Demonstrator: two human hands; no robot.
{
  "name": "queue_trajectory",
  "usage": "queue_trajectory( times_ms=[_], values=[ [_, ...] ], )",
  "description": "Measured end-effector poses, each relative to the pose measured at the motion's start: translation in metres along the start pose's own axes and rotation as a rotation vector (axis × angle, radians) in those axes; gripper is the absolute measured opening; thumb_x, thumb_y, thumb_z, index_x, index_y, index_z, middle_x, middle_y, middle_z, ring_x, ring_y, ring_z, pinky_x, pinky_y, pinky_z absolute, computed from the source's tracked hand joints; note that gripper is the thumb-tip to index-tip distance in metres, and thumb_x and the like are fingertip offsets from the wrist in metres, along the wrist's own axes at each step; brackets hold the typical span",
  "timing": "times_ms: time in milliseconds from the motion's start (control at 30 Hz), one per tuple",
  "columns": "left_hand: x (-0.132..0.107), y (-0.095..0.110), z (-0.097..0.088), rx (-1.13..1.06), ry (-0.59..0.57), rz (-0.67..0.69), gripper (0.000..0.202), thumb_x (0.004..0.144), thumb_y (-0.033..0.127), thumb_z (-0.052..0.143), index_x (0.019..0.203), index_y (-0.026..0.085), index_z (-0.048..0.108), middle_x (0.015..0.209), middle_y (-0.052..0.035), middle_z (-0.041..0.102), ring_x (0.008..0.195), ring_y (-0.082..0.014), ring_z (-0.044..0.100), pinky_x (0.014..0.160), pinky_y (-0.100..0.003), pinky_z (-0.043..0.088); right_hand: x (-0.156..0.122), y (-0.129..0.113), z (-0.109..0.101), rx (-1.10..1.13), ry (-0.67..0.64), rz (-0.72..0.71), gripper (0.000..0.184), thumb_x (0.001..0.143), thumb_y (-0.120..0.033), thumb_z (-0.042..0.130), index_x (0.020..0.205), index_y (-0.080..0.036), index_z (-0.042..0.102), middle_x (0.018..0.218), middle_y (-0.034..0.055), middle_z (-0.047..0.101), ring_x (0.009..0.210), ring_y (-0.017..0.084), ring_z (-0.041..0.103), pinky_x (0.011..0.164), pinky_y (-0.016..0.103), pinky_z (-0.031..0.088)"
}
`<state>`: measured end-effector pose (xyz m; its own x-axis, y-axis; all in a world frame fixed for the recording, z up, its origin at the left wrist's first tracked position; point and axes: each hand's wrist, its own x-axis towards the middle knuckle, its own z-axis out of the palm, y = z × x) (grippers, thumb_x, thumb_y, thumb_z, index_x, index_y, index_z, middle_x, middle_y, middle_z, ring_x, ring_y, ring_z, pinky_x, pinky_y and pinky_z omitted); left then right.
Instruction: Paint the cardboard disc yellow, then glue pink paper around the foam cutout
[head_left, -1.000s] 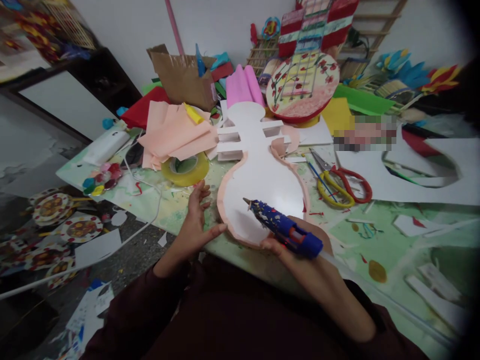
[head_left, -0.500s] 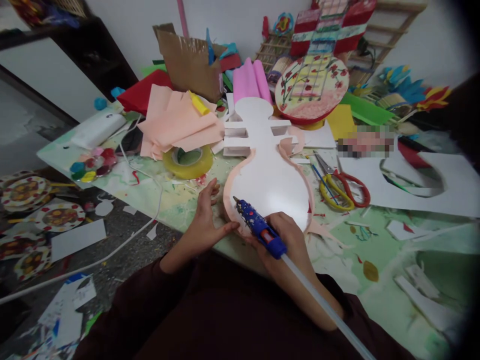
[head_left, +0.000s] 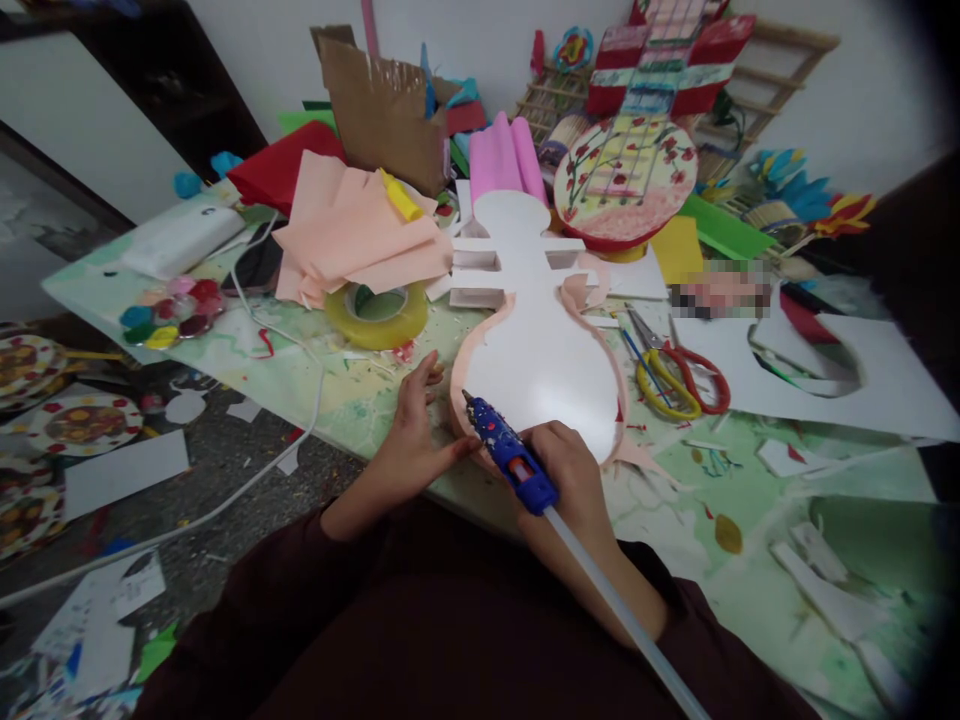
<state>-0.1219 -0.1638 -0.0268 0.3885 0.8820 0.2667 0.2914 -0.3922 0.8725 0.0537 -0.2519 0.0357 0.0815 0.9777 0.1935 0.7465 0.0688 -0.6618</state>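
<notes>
A white instrument-shaped board [head_left: 547, 375] with a peach paper edge lies flat on the table. In my right hand [head_left: 574, 475] is a blue glue gun [head_left: 501, 440], with a long clear glue stick [head_left: 607, 590] sticking out of its back. The gun's nozzle is over the board's left rim; I cannot tell whether it touches. My left hand [head_left: 409, 445] is beside that rim, fingers apart and holding nothing, with its thumb reaching to the peach edge. White slatted pieces [head_left: 476, 262] stick out at both sides of the board's neck.
Peach paper [head_left: 360, 235] and a yellow tape roll [head_left: 379, 318] lie to the left. Scissors [head_left: 679, 378] and a cut white sheet [head_left: 900, 370] lie to the right. A painted instrument model [head_left: 634, 180] stands behind. A white cord [head_left: 319, 395] hangs over the table edge.
The camera view has shifted slightly. My right hand and the glue gun have moved a little along the board's left rim. My left hand stays nearly the same.
</notes>
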Motion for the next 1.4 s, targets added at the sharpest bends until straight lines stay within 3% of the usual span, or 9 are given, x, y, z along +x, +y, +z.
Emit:
queue_trajectory(
  times_ms=[200,533,800,1033,1400],
  values=[
    [0.002,0.001,0.000,-0.028,-0.011,-0.019,0.103,0.073,0.053,0.076,0.152,0.028,0.014,0.142,-0.0157,0.032,0.136,-0.0348,0.036,0.109,-0.058,0.034,-0.002,0.002,0.000,0.068,0.022,0.037,0.010,0.070,-0.013,0.056,0.072,-0.021,0.052,0.076,0.0033,0.056,0.072,0.019,0.052,0.062,0.031,0.037],
    [0.001,0.007,0.003,-0.024,0.012,-0.067,0.101,0.073,0.051,0.076,0.151,0.028,0.017,0.140,-0.0156,0.036,0.133,-0.0350,0.039,0.110,-0.059,0.032,-0.003,0.004,0.000,0.098,0.041,0.053,0.008,0.079,-0.019,0.055,0.073,-0.021,0.050,0.076,0.0038,0.056,0.072,0.019,0.053,0.063,0.031,0.038],
    [0.002,0.011,0.006,0.030,0.014,-0.069,0.099,0.075,0.054,0.074,0.151,0.028,0.017,0.140,-0.0154,0.037,0.134,-0.0353,0.038,0.109,-0.059,0.032,0.000,0.005,-0.003,0.081,0.010,0.043,0.012,0.075,-0.018,0.061,0.072,-0.021,0.049,0.074,0.0027,0.056,0.072,0.019,0.051,0.061,0.030,0.036],
    [0.002,0.009,0.004,0.066,-0.002,-0.039,0.097,0.078,0.057,0.068,0.152,0.026,0.013,0.141,-0.0162,0.034,0.133,-0.0350,0.037,0.108,-0.058,0.032,0.001,0.007,-0.003,0.099,0.026,0.041,0.010,0.076,-0.015,0.055,0.073,-0.021,0.049,0.075,0.0031,0.055,0.072,0.019,0.051,0.061,0.029,0.036],
    [-0.001,0.009,-0.001,0.029,-0.102,-0.044,0.087,0.087,0.047,0.062,0.153,0.030,0.008,0.144,-0.0135,0.031,0.137,-0.0332,0.031,0.113,-0.058,0.023,0.001,0.007,-0.004,0.129,0.022,0.038,0.005,0.077,-0.018,0.052,0.072,-0.020,0.050,0.074,0.0057,0.055,0.071,0.020,0.051,0.061,0.031,0.035]
  ],
)
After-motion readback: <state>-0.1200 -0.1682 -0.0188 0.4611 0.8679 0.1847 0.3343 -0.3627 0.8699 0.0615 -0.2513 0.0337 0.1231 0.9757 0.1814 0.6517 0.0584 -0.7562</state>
